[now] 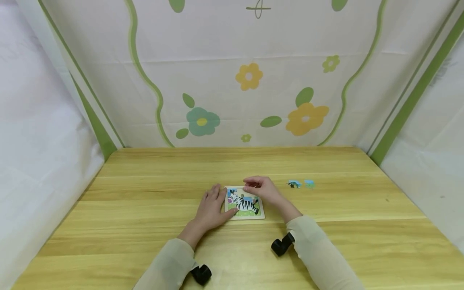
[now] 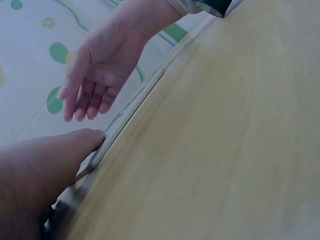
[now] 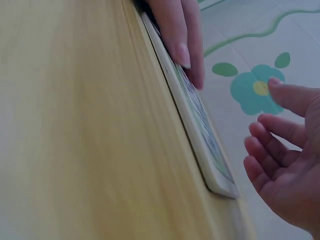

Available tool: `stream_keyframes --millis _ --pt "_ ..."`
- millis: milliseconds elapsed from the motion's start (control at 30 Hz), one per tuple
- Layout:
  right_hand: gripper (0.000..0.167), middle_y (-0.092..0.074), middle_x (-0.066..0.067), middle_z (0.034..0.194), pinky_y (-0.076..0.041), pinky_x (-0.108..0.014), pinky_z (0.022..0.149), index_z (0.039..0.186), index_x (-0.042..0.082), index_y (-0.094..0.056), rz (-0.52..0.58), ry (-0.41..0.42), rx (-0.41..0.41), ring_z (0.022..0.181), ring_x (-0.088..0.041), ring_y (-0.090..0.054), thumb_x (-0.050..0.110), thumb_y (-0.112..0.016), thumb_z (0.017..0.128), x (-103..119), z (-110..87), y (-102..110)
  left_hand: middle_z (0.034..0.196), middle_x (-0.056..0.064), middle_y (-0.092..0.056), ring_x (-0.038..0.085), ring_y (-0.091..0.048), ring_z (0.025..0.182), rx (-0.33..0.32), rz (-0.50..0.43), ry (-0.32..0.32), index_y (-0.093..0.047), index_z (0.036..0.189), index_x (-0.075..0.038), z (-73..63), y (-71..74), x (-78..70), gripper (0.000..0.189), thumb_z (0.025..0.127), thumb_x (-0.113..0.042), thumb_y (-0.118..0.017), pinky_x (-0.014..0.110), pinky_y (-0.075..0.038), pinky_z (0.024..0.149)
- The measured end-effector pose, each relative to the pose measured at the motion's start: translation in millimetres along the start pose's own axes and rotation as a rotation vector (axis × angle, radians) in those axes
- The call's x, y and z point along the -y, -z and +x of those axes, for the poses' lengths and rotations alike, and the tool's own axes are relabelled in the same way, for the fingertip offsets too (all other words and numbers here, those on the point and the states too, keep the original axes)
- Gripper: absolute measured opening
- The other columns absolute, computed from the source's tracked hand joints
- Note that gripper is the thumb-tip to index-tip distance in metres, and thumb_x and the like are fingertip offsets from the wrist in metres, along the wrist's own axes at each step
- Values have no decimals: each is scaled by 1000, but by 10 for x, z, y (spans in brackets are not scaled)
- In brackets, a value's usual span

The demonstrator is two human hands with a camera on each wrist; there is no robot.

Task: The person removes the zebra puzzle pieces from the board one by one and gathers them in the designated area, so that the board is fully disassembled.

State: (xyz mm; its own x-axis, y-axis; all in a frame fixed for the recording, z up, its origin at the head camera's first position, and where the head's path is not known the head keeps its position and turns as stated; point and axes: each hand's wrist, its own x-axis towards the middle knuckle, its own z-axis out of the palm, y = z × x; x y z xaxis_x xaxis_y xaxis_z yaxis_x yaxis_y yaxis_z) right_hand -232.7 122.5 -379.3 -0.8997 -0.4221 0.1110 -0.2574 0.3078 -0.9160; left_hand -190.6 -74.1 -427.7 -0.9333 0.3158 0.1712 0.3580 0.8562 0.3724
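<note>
A zebra jigsaw puzzle [image 1: 245,206] lies flat on the table in a pale wooden tray [image 1: 250,218]. Bare tray shows along its upper part. My left hand [image 1: 211,208] rests at the tray's left side, fingers fairly straight, with the thumb lying over the lower left of the picture. Above the upper right corner hovers my right hand [image 1: 265,190]. Its fingers are loosely bent, and the right wrist view shows the thumb and fingers of this hand [image 3: 287,155] apart with nothing between them. Part of the tray's left edge is hidden by the left hand.
Two loose jigsaw pieces lie right of the tray: a darker one [image 1: 294,184] and a blue-green one [image 1: 309,183]. The wooden table [image 1: 145,209] reaches back to a flower-printed cloth [image 1: 224,88]. White cloth sides stand left and right.
</note>
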Motion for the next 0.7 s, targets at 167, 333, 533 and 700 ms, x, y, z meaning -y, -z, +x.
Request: stream_keyframes --millis 167,333,533,700 --pt "32 -58 -5 84 -45 -27 68 104 -6 -59 -66 35 5 77 -16 -53 11 -64 78 -256 60 -112 137 20 -20 31 -12 126 17 22 -7 -30 134 -3 1 -9 9 76 81 -55 -44 47 -11 98" --pt "26 -57 -3 86 -43 -29 69 98 0 -64 -179 101 -21 78 -16 -52 13 -67 75 -372 77 -176 138 21 -19 30 -11 127 31 37 -11 -28 134 -2 6 3 9 75 82 -55 -42 47 -10 98" --pt "21 -55 1 88 -39 -31 70 93 7 -67 -249 119 -20 81 -16 -47 16 -69 74 -424 80 -235 138 21 -17 30 -10 127 42 41 -17 -26 135 -3 -9 12 11 75 83 -55 -41 48 -10 98" --pt "19 -54 1 87 -37 -32 71 91 8 -68 -277 111 -33 84 -17 -45 14 -70 72 -406 73 -274 138 21 -16 30 -9 127 52 50 -19 -26 136 -4 -15 8 17 76 83 -56 -39 48 -9 98"
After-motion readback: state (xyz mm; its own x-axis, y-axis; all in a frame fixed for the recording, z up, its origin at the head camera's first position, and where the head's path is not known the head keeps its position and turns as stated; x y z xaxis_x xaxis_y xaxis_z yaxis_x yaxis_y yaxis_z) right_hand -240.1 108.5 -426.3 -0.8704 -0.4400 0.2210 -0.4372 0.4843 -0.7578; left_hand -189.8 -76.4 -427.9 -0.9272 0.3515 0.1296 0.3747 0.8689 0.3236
